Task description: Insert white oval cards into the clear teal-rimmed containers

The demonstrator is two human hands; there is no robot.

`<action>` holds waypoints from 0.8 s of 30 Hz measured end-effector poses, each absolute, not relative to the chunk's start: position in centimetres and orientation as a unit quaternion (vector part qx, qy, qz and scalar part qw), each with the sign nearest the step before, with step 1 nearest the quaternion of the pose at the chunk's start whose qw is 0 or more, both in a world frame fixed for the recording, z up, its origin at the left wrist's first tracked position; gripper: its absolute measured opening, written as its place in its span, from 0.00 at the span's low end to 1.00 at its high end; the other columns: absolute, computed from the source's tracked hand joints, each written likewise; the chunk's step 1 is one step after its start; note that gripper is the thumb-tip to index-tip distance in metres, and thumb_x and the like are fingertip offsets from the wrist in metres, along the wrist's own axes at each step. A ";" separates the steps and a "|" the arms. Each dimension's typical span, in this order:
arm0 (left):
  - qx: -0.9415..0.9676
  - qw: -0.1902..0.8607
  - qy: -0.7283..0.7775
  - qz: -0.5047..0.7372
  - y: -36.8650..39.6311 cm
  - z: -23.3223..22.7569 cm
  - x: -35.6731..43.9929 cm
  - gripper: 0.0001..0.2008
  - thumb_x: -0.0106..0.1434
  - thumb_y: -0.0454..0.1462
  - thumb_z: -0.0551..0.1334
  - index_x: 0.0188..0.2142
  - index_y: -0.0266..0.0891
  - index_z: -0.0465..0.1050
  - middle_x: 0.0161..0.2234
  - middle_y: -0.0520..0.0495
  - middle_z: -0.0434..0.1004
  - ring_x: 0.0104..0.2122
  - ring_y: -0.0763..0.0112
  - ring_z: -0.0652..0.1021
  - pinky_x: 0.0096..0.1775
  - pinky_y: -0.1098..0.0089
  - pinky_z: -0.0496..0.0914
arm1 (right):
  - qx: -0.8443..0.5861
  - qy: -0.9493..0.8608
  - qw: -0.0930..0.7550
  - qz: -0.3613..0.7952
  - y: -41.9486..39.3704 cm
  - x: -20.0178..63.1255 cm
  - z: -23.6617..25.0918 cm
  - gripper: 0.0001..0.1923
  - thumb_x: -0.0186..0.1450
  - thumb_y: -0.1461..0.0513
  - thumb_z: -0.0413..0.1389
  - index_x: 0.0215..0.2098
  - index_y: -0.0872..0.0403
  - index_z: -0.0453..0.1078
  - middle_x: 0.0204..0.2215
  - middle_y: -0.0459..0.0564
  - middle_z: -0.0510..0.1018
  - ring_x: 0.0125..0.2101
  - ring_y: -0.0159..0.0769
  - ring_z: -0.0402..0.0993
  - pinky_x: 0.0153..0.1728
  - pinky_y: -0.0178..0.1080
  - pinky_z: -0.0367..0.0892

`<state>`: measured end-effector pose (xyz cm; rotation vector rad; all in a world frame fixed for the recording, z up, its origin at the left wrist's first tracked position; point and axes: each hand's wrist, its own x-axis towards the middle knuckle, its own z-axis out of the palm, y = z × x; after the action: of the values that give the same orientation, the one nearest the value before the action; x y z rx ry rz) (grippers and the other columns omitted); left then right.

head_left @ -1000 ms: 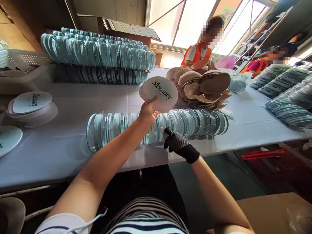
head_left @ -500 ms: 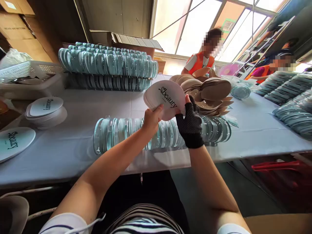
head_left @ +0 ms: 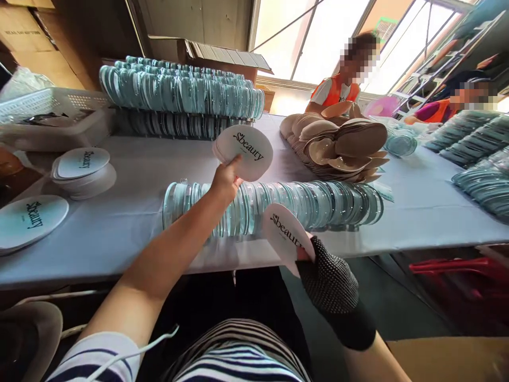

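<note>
My left hand (head_left: 225,182) holds up a stack of round white "Sbeauty" cards (head_left: 244,151) above the table. In its black dotted glove, my right hand (head_left: 328,276) grips a single "Sbeauty" card (head_left: 284,233) low, near the table's front edge. Between the two hands lies a long row of clear round lids (head_left: 318,204), standing on edge on the white table (head_left: 131,175).
More clear lids (head_left: 178,93) are stacked at the back. White card piles (head_left: 81,167) and a large card (head_left: 32,217) lie at the left by a white basket (head_left: 47,103). Beige pads (head_left: 338,143) are heaped mid-right. Two other people sit beyond the table.
My right hand has pulled one card off the stack and drawn it down toward me. The left hand keeps the remaining stack raised, shifted slightly left.
</note>
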<state>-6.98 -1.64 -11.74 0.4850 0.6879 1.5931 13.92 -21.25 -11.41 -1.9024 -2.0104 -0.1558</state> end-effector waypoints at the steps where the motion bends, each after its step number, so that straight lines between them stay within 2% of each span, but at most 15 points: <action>1: 0.212 0.622 0.301 0.691 -1.5 -11.9 -7.0 0.24 0.54 0.34 0.70 0.52 0.44 0.72 0.53 0.44 0.75 0.55 0.58 0.73 0.58 0.50 0.63 | -0.680 -0.717 0.149 -0.042 -21.3 13.3 -11.7 0.21 0.68 0.56 0.44 0.54 0.53 0.69 0.24 0.51 0.79 0.19 0.39 0.72 0.19 0.34 0.55; 4: 0.223 0.617 0.301 0.692 -1.7 -12.1 -6.7 0.22 0.54 0.33 0.69 0.50 0.41 0.74 0.51 0.42 0.77 0.55 0.58 0.73 0.58 0.52 0.64 | -0.689 -0.719 0.094 -0.011 -19.2 10.7 -12.2 0.20 0.68 0.59 0.45 0.57 0.51 0.66 0.28 0.51 0.80 0.23 0.38 0.75 0.21 0.34 0.54; 7: 0.231 0.607 0.319 0.690 -2.2 -12.1 -6.4 0.18 0.52 0.32 0.70 0.44 0.39 0.77 0.46 0.44 0.80 0.53 0.58 0.74 0.56 0.54 0.67 | -0.664 -0.742 0.087 0.015 -16.4 8.4 -12.4 0.19 0.67 0.63 0.45 0.55 0.52 0.65 0.29 0.49 0.80 0.26 0.38 0.77 0.23 0.34 0.56; 8: 0.236 0.601 0.329 0.689 -2.3 -12.0 -6.3 0.16 0.51 0.32 0.70 0.41 0.40 0.78 0.44 0.46 0.81 0.53 0.59 0.75 0.56 0.54 0.67 | -0.651 -0.753 0.092 0.020 -15.8 8.0 -12.6 0.18 0.67 0.63 0.44 0.54 0.53 0.64 0.30 0.49 0.80 0.28 0.39 0.77 0.24 0.35 0.58; 12: 0.241 0.569 0.335 0.711 -2.4 -12.0 -6.0 0.11 0.52 0.30 0.69 0.33 0.47 0.78 0.40 0.59 0.82 0.53 0.62 0.75 0.56 0.51 0.68 | -0.638 -0.754 0.153 0.041 -15.2 8.4 -14.0 0.22 0.71 0.50 0.39 0.55 0.52 0.61 0.33 0.49 0.80 0.34 0.41 0.78 0.30 0.37 0.64; 16: 0.269 0.565 0.327 0.709 -2.8 -11.8 -5.9 0.13 0.49 0.29 0.70 0.30 0.51 0.77 0.41 0.66 0.81 0.53 0.63 0.75 0.56 0.48 0.68 | -0.657 -0.726 0.201 0.033 -15.3 9.4 -15.6 0.22 0.72 0.52 0.33 0.45 0.50 0.65 0.37 0.48 0.80 0.35 0.39 0.77 0.33 0.36 0.64; 20: 0.273 0.556 0.327 0.714 -3.0 -11.7 -5.9 0.14 0.49 0.27 0.69 0.30 0.50 0.77 0.42 0.67 0.80 0.53 0.65 0.74 0.56 0.50 0.68 | -0.628 -0.754 0.192 -0.006 -14.0 9.1 -15.4 0.17 0.72 0.56 0.36 0.42 0.51 0.65 0.34 0.45 0.79 0.32 0.35 0.76 0.29 0.34 0.61; 24: 0.268 0.559 0.318 0.718 -2.7 -12.0 -5.8 0.11 0.51 0.27 0.69 0.31 0.45 0.77 0.41 0.60 0.82 0.53 0.65 0.75 0.57 0.52 0.67 | -0.592 -0.799 0.105 -0.028 -13.0 8.0 -14.0 0.15 0.71 0.58 0.39 0.42 0.51 0.66 0.32 0.44 0.79 0.31 0.35 0.76 0.28 0.34 0.60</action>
<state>-5.83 -2.69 -12.02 0.6322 0.7489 1.6922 8.02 -13.04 -14.05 -1.7446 -2.3533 -0.0830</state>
